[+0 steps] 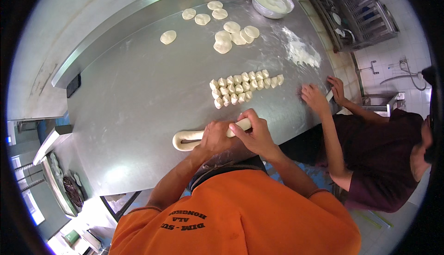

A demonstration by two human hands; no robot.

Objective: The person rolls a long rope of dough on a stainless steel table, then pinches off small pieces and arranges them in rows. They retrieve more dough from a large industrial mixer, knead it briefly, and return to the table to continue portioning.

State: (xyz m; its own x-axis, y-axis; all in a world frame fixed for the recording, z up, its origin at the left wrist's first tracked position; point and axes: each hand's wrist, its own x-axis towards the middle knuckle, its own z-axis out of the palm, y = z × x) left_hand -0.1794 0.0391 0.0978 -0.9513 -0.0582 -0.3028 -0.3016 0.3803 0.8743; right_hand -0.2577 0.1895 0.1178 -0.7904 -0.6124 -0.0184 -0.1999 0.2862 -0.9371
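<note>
A long dough rope (pixel 180 140) lies folded back in a U on the steel table (pixel 131 105), near its front edge. My left hand (pixel 218 136) is closed over the rope right of the bend. The rope's thick end is in my right hand (pixel 256 133), between thumb and fingers, close beside my left hand. Just beyond my hands, small cut dough pieces (pixel 238 88) stand in several rows. Farther back lie flat round dough discs (pixel 222 42), some overlapping, others single.
Scattered flour (pixel 301 48) and a metal bowl of white flour (pixel 272 1) are at the back right. A co-worker in a dark shirt (pixel 374 157) stands at the right, both hands by the table's edge. A dark phone-like object (pixel 73 85) rests at the left edge.
</note>
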